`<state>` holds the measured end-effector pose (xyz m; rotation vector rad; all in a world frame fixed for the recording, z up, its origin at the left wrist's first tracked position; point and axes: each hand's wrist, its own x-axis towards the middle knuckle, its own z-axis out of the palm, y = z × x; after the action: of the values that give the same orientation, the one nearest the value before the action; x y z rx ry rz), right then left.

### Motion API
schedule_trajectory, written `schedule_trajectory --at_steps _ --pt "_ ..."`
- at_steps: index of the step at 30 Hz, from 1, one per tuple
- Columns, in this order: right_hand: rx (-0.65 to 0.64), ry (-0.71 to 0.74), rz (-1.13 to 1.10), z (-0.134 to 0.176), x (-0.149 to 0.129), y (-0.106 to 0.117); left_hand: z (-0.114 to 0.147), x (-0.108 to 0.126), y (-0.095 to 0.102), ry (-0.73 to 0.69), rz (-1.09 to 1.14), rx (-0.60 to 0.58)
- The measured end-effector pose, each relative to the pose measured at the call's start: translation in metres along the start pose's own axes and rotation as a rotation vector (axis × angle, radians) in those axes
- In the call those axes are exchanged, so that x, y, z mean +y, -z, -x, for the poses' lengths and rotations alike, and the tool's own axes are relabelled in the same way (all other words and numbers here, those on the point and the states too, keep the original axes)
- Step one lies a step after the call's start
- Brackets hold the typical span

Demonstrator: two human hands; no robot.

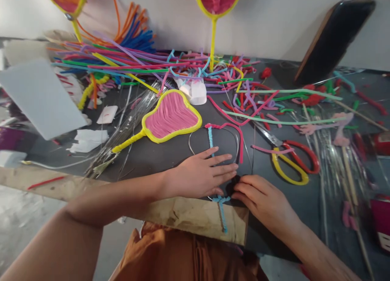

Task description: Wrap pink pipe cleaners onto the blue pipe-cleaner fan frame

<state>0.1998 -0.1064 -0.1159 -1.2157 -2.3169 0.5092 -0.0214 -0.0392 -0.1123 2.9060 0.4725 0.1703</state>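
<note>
My left hand (pixel 202 171) lies with fingers stretched out across a thin bent wire loop (pixel 238 138), pressing it to the dark tabletop. A light blue pipe cleaner strip (pixel 210 135) runs down the loop and passes under that hand. More light blue pipe cleaner (pixel 223 218) wraps the stem below, over the table's front edge. At the top of the loop a pink pipe cleaner (pixel 234 126) is attached, its free end hanging down the right side. My right hand (pixel 262 197) is closed in a pinch at the loop's lower right; a dark patch hides what its fingertips hold.
A yellow-rimmed pink paddle shape (pixel 170 115) lies behind my left hand. Red-and-yellow scissors (pixel 286 159) rest to the right. Pipe cleaners (pixel 137 59) heap along the wall, where a phone (pixel 335 39) leans. Thin wires (pixel 134 118) and a white card (pixel 42 98) lie left.
</note>
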Motion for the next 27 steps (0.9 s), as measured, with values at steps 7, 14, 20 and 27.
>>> schedule_trajectory --at_steps 7,14,20,27 --pt "-0.023 0.019 -0.026 0.003 0.005 0.001 0.000 0.001 0.000 0.012 0.010 -0.044" --pt "-0.027 -0.019 -0.166 0.002 0.014 0.012 0.002 -0.006 0.013 -0.001 0.041 0.054" --pt "0.099 -0.068 -0.108 0.014 0.002 0.019 0.031 0.005 0.036 0.087 0.021 0.110" --pt "0.041 0.160 0.171 0.024 -0.019 -0.004 0.040 0.036 0.011 0.153 0.052 0.117"
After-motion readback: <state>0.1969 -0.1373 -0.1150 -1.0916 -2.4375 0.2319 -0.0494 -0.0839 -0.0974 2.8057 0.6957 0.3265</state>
